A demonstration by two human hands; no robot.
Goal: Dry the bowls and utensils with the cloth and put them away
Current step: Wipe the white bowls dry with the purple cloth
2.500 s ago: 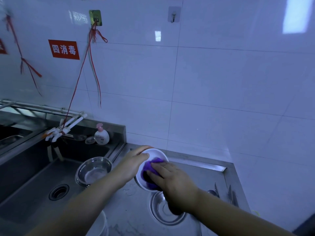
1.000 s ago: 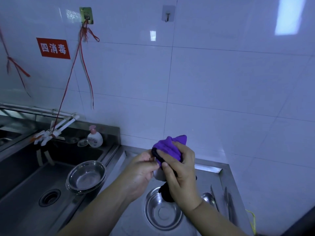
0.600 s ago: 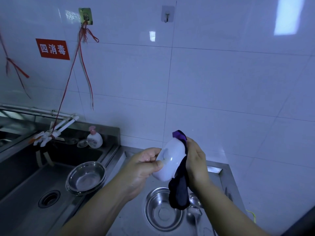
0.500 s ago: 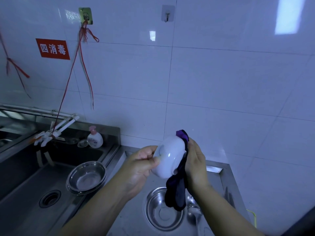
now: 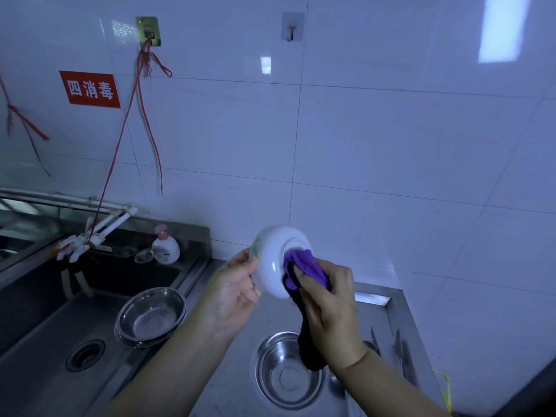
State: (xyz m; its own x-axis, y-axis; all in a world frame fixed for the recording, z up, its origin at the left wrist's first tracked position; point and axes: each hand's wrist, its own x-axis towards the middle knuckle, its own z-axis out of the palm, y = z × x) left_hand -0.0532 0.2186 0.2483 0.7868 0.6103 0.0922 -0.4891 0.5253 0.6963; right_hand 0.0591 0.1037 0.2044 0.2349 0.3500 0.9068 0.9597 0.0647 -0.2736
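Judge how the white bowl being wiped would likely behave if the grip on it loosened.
The white bowl looks glossy, so probably slippery, more so if wet. The left hand only holds its rim while the cloth rubs its base, so it might twist free. It looks ceramic, likely to chip on the steel counter.

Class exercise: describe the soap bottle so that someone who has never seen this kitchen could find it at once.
Start at the steel sink on the left, below the red wall sign. On the ledge in the sink's back right corner stands the soap bottle. It is the only white, rounded bottle with a pink pump top; the steel bowls nearby sit lower.
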